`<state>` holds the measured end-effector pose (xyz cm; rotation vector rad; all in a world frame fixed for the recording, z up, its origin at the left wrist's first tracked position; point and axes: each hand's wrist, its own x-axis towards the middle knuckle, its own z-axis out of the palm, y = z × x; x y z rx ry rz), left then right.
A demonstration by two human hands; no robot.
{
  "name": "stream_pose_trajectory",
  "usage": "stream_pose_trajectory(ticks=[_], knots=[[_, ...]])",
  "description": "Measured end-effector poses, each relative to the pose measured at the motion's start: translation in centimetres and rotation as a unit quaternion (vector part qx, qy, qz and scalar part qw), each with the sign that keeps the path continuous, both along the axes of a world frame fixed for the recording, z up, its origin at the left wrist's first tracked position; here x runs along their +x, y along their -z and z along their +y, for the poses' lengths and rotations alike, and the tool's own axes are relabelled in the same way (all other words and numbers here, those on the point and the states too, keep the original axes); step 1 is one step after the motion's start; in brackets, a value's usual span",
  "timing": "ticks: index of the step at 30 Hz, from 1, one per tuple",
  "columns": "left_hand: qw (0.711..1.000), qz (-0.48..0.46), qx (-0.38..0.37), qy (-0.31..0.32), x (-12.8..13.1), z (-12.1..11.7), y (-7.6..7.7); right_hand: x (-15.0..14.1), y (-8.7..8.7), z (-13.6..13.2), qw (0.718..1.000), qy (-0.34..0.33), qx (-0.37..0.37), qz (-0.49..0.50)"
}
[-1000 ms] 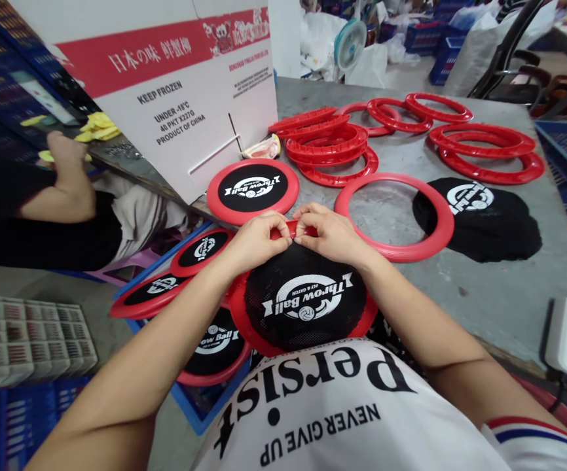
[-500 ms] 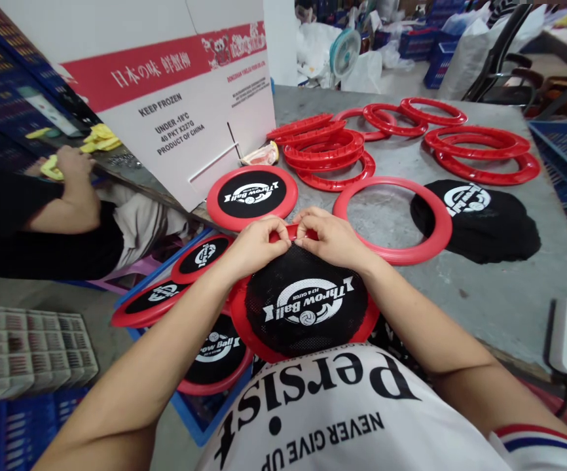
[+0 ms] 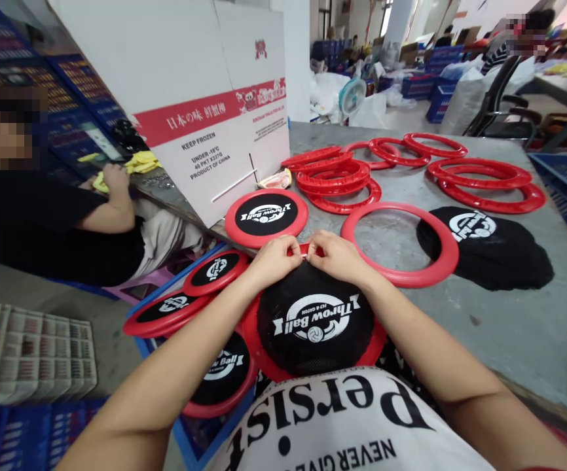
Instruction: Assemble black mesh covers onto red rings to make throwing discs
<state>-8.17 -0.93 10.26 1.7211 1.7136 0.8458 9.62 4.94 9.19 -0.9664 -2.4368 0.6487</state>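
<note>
A throw disc with a red ring and a printed black mesh centre leans against my shirt at the table's edge. My left hand pinches the mesh edge at the disc's far rim. Right beside it, my right hand pinches the same rim, fingertips closed on the black fabric. Just beyond my hands lies a finished-looking disc on the table. To the right, a bare red ring partly overlaps a pile of black mesh covers.
Several red rings lie across the far table. A white carton stands at the left. Below it, a blue crate holds more discs. A co-worker sits at far left, handling yellow pieces.
The camera view has tilted up, so everything sits lower and more of the room shows. Both hands stay pinched at the disc's rim, with little visible shift.
</note>
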Motion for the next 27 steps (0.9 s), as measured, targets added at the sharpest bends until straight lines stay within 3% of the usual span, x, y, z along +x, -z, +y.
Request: stream_pose_trajectory(ticks=[5, 8, 11, 15, 18, 22, 27], knots=[[0.997, -0.075, 0.002, 0.019, -0.7, 0.2, 1.4, 0.1, 0.9, 0.6, 0.999, 0.029, -0.024, -0.016], [0.983, -0.18, -0.004, 0.028, -1.0, 0.5, 1.8, 0.3, 1.4, 1.2, 0.998, 0.033, -0.059, -0.003], [0.959, -0.282, -0.024, 0.006, -1.3, 0.7, 1.6, 0.4, 1.3, 1.8, 0.997, 0.025, -0.067, -0.004], [0.944, -0.324, -0.049, -0.041, -2.2, -0.1, 1.8, 1.0, 1.0, 2.2, 0.997, 0.018, -0.072, -0.021], [0.933, -0.345, -0.076, -0.07, -2.9, -2.2, 3.2, 2.3, 1.2, 2.4, 0.994, 0.045, -0.096, -0.009], [0.912, -0.385, -0.101, -0.096, -3.2, -6.5, 6.2, 4.7, 2.3, 3.2, 0.992, 0.048, -0.118, 0.017], [0.873, -0.45, -0.133, -0.133, -1.5, -11.1, 9.8, 6.9, 3.3, 3.8, 0.985, 0.071, -0.15, 0.038]])
